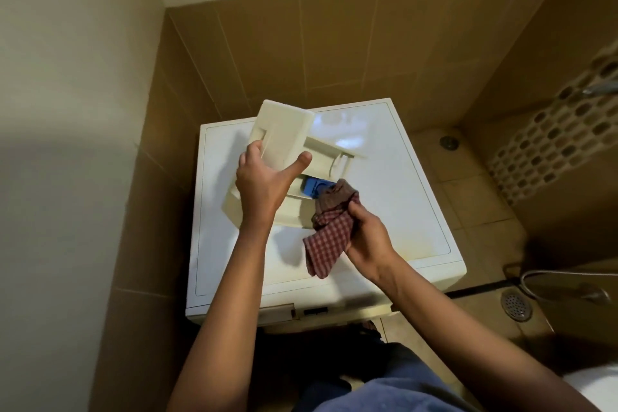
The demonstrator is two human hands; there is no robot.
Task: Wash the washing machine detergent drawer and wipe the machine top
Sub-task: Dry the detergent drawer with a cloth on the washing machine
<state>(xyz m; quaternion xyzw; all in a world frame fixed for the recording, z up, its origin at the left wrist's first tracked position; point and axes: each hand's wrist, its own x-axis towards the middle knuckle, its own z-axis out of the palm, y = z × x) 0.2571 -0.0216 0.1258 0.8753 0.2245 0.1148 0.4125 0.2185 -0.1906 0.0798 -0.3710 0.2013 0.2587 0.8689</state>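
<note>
Two hands work over the machine top (394, 184): the left hand (264, 181) clasps the tilted detergent drawer (284, 134) by its front panel, long axis running rightward. The right hand (368, 234), nearer the compartments, grips a bunched checked cloth (331, 234) whose tip is at the blue insert (314, 187).

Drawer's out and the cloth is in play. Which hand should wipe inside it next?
Right, probably. The right hand grips the checked cloth, its end at the blue insert in the drawer. The left hand is occupied, holding the drawer by its front panel above the machine top.
</note>
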